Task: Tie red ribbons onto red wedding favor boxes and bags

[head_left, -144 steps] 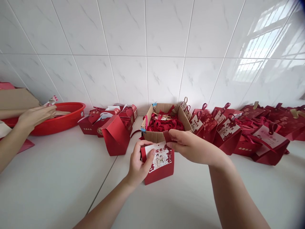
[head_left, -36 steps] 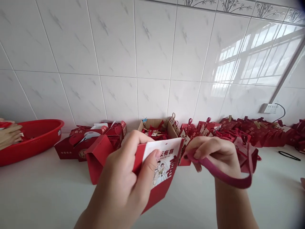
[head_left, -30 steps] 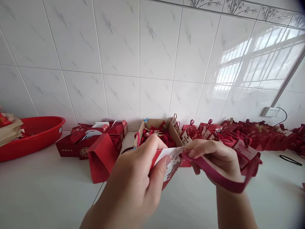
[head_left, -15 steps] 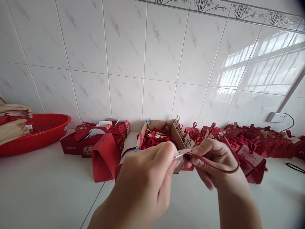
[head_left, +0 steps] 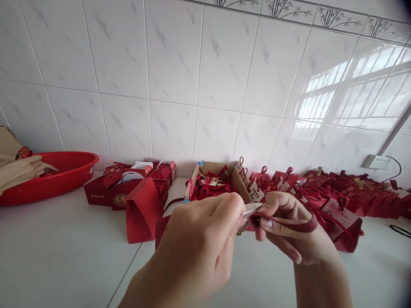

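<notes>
My left hand [head_left: 204, 235] is closed, its thumb and forefinger pinching a small white tag [head_left: 251, 209] that shows only in part. Facing it, my right hand [head_left: 285, 226] grips a dark red ribbon [head_left: 303, 225] between thumb and fingers; the ribbon curves back in a loop over the palm. Tag and ribbon meet between my fingertips, but how they join is hidden. Just beyond my hands stands an open cardboard box [head_left: 241, 185] holding a pile of red ribbons [head_left: 213, 184] with tags. Part of a red gift box [head_left: 161, 229] shows behind my left hand.
Folded red gift boxes [head_left: 144, 209] stand to the left. Several finished-looking red boxes with ribbon loops [head_left: 362, 192] line the tiled wall at right, beneath a socket strip [head_left: 376, 161]. At far left, another person's hand [head_left: 22, 173] reaches over a red basin [head_left: 86, 159].
The ribbon loop at my right hand has dropped lower and turned its flat side. My hands keep their pinches. At far left, the other person's hand has moved down into the basin.
</notes>
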Demonstrator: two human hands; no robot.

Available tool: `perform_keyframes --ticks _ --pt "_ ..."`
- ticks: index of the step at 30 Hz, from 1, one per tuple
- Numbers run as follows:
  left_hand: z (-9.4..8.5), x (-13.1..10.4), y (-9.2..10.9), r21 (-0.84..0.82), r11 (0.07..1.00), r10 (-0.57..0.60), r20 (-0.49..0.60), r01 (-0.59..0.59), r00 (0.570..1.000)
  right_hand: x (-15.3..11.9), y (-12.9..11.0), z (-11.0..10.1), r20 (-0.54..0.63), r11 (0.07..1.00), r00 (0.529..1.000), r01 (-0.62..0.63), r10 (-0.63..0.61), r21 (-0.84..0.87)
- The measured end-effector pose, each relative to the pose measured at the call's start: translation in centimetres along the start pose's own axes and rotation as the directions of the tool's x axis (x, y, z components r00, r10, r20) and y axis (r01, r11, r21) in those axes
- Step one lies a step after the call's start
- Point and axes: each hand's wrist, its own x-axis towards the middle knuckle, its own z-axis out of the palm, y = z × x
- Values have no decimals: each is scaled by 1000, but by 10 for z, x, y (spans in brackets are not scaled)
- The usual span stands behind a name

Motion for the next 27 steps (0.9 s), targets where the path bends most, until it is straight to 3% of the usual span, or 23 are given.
perform_keyframes --ticks 4,6,9,13,19,27 --pt "-3 3 -1 -35 999 -21 -15 20 1000 6 7 0 81 1000 996 22 -23 9" --pt "-5 3 -1 -41 998 -56 -44 55 997 7 8 1 50 998 996 68 -69 11" --pt "-5 3 -1 -65 993 -104 -84 99 991 6 7 3 -25 977 977 210 -211 -20" --pt "-3 2 1 -76 994 -85 -67 80 994 3 6 -1 6 923 932 360 -363 -132" --pt "-2 2 4 -63 995 -77 -57 74 995 2 8 -4 25 943 957 289 -289 -164" --pt "0 2 4 -60 997 -49 -61 45 997 5 8 1 -20 950 958 281 -287 -138"
